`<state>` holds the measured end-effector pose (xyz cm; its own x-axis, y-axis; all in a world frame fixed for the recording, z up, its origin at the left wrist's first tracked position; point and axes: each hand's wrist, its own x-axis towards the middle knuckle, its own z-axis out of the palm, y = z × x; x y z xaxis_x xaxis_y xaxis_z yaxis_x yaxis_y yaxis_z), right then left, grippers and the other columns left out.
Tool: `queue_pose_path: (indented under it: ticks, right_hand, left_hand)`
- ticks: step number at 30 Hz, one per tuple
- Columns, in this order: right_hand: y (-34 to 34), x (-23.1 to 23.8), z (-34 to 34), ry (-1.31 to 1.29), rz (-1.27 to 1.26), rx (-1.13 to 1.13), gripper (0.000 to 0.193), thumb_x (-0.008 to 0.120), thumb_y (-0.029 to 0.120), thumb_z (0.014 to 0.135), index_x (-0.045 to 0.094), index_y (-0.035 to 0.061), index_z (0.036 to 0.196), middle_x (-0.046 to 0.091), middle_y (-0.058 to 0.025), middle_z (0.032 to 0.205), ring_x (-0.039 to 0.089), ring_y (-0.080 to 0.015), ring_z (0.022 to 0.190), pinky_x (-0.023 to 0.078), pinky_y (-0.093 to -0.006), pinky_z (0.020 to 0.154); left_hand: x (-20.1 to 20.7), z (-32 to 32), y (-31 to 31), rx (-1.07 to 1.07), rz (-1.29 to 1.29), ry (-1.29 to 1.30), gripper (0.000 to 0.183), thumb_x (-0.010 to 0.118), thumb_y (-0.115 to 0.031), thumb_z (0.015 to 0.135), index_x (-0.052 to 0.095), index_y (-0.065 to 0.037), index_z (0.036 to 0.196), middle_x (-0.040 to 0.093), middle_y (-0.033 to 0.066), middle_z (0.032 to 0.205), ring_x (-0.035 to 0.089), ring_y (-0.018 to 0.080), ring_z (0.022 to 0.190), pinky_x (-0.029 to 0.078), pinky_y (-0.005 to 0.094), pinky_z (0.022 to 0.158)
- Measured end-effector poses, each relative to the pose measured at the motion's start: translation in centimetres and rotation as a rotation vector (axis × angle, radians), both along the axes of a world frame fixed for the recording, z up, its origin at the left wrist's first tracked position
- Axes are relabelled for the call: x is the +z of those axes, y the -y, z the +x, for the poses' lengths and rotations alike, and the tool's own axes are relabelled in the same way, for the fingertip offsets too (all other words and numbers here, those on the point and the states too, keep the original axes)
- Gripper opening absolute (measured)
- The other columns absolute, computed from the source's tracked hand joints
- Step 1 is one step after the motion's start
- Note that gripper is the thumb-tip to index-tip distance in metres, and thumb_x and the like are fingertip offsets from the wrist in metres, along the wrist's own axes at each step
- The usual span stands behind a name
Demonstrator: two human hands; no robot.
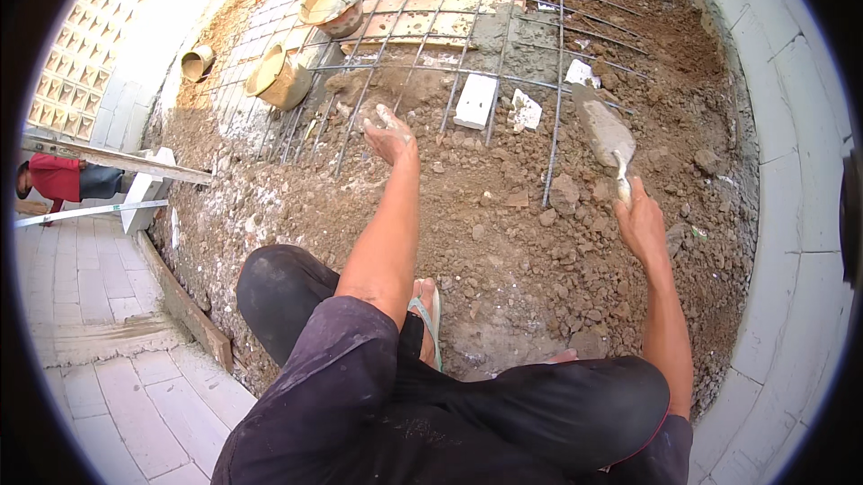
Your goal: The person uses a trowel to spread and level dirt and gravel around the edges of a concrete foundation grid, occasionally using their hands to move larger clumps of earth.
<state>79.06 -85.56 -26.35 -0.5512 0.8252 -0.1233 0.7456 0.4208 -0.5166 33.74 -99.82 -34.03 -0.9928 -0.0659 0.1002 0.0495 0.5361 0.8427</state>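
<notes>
My right hand [641, 222] is wrapped round the pale handle of a trowel [604, 128], whose mortar-smeared blade points away over the soil at the right. Out over the middle of the ground, my left hand [392, 136] holds nothing; its dusty fingers are stretched apart. Beyond it lies a grid of steel reinforcing bars [430, 22], with loose bar ends reaching toward me. A white block [475, 101] sits under the bars between my hands, and a broken white chunk [525, 111] lies to its right. Wet grey mortar [515, 40] covers a patch beneath the grid.
Two mortar-stained buckets [333, 7] [279, 78] stand at the far left, near a small tipped pot [197, 63]. A pale block wall [780, 161] curves along the right. At left, a person in red [56, 177] is beyond a wooden board [117, 158].
</notes>
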Motion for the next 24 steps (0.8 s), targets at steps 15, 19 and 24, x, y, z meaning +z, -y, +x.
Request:
queue_pose_path:
  ticks: [15,19,24]
  right_hand:
    - [12.6,-6.6,34.3,0.418,-0.172,-0.711,0.032,0.064,0.013,0.089,0.055,-0.0047,0.114,0.069,-0.0347,0.092,0.068,-0.0538,0.091,0.055,-0.0611,0.085]
    - [12.0,-2.0,34.5,0.567,-0.197,-0.527,0.030,0.066,0.014,0.091,0.053,0.0021,0.116,0.070,-0.0299,0.091,0.071,-0.0483,0.085,0.057,-0.0573,0.075]
    - [-2.4,-0.6,41.8,0.578,0.229,-0.759,0.026,0.064,0.013,0.094,0.053,0.0034,0.115,0.072,-0.0247,0.098,0.071,-0.0457,0.090,0.056,-0.0563,0.078]
  left_hand:
    - [-10.3,44.9,6.1,-1.367,-0.358,0.078,0.082,0.065,-0.047,0.098,0.031,-0.003,0.159,0.027,0.0264,0.164,0.026,0.0440,0.151,0.021,0.0570,0.123]
    - [-10.7,41.7,2.7,-1.333,-0.268,0.012,0.079,0.063,-0.048,0.099,0.033,-0.006,0.159,0.027,0.0261,0.165,0.027,0.0436,0.151,0.022,0.0545,0.123]
    - [-10.3,44.0,-9.5,-1.524,-0.152,0.097,0.081,0.058,-0.057,0.100,0.034,-0.008,0.160,0.028,0.0265,0.164,0.028,0.0426,0.152,0.023,0.0513,0.124]
